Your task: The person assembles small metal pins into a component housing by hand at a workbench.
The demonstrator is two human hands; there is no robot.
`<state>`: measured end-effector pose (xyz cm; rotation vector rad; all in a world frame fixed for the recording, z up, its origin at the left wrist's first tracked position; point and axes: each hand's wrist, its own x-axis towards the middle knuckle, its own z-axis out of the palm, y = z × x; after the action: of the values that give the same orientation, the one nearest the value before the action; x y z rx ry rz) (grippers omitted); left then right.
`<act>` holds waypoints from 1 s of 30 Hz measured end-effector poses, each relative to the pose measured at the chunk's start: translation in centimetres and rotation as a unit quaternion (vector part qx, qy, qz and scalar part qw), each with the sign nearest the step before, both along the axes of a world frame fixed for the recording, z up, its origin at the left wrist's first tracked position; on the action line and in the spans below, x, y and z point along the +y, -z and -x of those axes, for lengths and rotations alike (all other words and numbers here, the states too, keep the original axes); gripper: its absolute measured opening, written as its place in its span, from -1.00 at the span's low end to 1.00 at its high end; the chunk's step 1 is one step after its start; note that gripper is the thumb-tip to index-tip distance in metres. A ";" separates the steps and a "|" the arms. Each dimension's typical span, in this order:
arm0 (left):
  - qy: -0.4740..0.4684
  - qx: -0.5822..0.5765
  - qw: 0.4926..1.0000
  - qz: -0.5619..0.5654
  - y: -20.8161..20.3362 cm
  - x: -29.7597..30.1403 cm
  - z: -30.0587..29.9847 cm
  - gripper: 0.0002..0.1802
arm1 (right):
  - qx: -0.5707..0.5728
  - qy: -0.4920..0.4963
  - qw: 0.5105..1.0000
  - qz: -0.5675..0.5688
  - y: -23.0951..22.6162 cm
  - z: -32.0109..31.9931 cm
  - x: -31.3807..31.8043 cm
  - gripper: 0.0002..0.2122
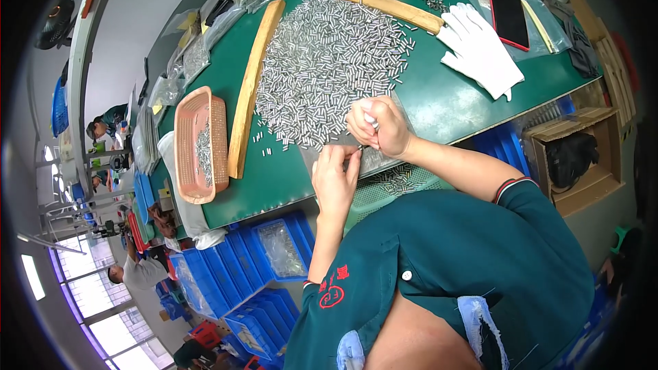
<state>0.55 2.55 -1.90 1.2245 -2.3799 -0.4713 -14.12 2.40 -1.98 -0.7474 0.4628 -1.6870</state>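
A wide pile of small silvery metal pins covers the middle of the green table. At its near edge, over a grey metal plate, my two hands work close together. My left hand pinches a small metal pin between thumb and fingertips, low over the plate. Just above and to the right, my right hand is closed in a fist. A pale, rounded end shows between its fingers, but most of what it grips is hidden.
Wooden bars border the pile. A pink basket holding pins stands left. White gloves and a red-edged phone lie right. A green basket with pins sits below the table edge, near blue bins.
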 end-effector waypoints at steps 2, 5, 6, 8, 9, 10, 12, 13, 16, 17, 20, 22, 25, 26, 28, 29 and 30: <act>-0.003 0.008 1.000 0.000 0.2 0.0 0.0 -0.91 | -0.002 -0.001 1.000 -0.001 -0.1 0.1 0.1 -0.62; 0.000 0.014 1.000 0.006 0.3 0.0 0.0 -0.91 | -0.010 0.002 1.000 -0.007 -0.1 0.1 0.1 -0.62; 0.000 0.013 1.000 0.004 0.2 0.0 0.0 -0.91 | -0.016 0.005 1.000 -0.011 -0.1 0.1 0.1 -0.62; 0.000 0.013 1.000 0.002 0.2 0.0 0.0 -0.92 | -0.023 0.006 1.000 -0.008 -0.1 0.1 0.1 -0.62; -0.003 0.016 1.000 -0.002 0.3 0.0 -0.1 -0.92 | -0.030 0.005 1.000 -0.006 -0.1 0.0 0.1 -0.62; -0.007 0.019 1.000 -0.005 0.3 0.0 -0.1 -0.92 | -0.030 0.004 1.000 -0.006 -0.1 0.0 0.1 -0.62; -0.006 0.014 1.000 0.000 0.1 0.0 -0.1 -0.92 | -0.029 0.005 0.999 -0.011 -0.1 -0.1 0.2 -0.62; -0.005 0.010 1.000 0.005 0.1 0.1 -0.1 -0.93 | -0.029 0.004 1.000 -0.012 0.0 -0.2 0.3 -0.62; -0.004 0.016 1.000 0.008 0.1 0.0 -0.1 -0.93 | 0.076 0.022 0.996 0.051 0.3 -0.4 0.1 -0.62; -0.006 0.017 1.000 0.010 0.0 0.0 0.0 -0.93 | 0.041 0.020 0.999 0.029 0.1 -0.4 0.1 -0.62; 0.018 -0.011 0.999 -0.032 -0.9 0.7 -0.2 -0.94 | 0.002 0.029 1.000 -0.007 -0.2 -0.2 0.1 -0.62; 0.060 -0.012 0.995 -0.085 -1.9 1.2 -0.7 -0.95 | -0.012 0.038 0.999 -0.015 -0.2 0.0 0.0 -0.62; 0.112 -0.023 0.977 -0.178 -2.7 0.9 -1.4 -0.95 | -0.008 0.037 0.999 -0.023 -0.1 0.1 0.0 -0.62; 0.084 -0.011 0.983 -0.163 -2.6 0.3 -1.4 -0.94 | -0.008 0.037 0.999 -0.022 0.2 0.2 -0.1 -0.62; 0.005 -0.008 0.993 -0.114 -2.6 -0.6 -1.4 -0.93 | -0.023 0.010 1.000 0.012 0.6 0.4 -0.1 -0.63; -0.016 -0.031 0.998 -0.046 -2.2 -1.2 -1.4 -0.90 | -0.023 0.008 1.000 0.013 0.6 0.4 -0.1 -0.63; -0.026 -0.048 0.998 -0.007 -2.0 -1.7 -1.4 -0.88 | -0.021 0.008 1.000 0.014 0.5 0.4 -0.1 -0.63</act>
<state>1.94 0.83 0.08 1.3396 -2.4214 -0.4212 -14.51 2.31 -2.52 -0.7296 0.4182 -1.7244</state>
